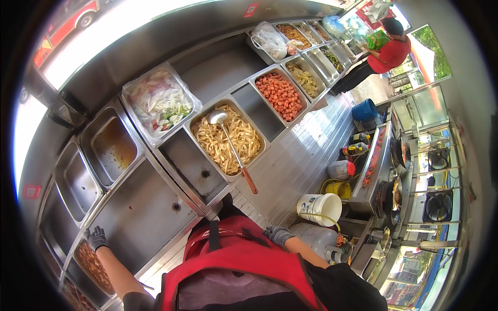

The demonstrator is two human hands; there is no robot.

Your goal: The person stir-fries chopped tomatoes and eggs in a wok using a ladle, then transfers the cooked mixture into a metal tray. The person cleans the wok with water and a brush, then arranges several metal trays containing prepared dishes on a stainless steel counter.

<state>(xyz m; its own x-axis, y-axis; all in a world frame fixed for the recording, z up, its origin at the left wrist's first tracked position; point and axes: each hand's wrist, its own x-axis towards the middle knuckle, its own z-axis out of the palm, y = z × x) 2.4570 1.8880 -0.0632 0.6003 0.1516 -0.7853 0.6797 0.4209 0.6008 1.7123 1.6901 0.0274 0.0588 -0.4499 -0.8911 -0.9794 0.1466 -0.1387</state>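
Observation:
My left hand [96, 238], in a grey glove, lies spread at the corner of a steel pan of brown cooked food [92, 264]. Nothing shows in its fingers. In a matching glove, my right hand [277, 235] hangs beside my red apron [229, 248], fingers loosely bent and no object visible in them. Before me a steel pan of flat noodles [202, 136] has a ladle [229, 142] lying across it, its wooden handle over the rim. Left of that sits a pan of sliced onions and other vegetables [159, 101], partly covered with clear plastic.
Beyond are pans of sliced sausage [276, 93] and pickled vegetables [303, 79]. Stained steel pans [111, 145] stand left. On the right are a white bucket [321, 210], a gas cylinder [311, 235] and a stove [373, 163] with woks. A person in red [391, 54] stands farther off.

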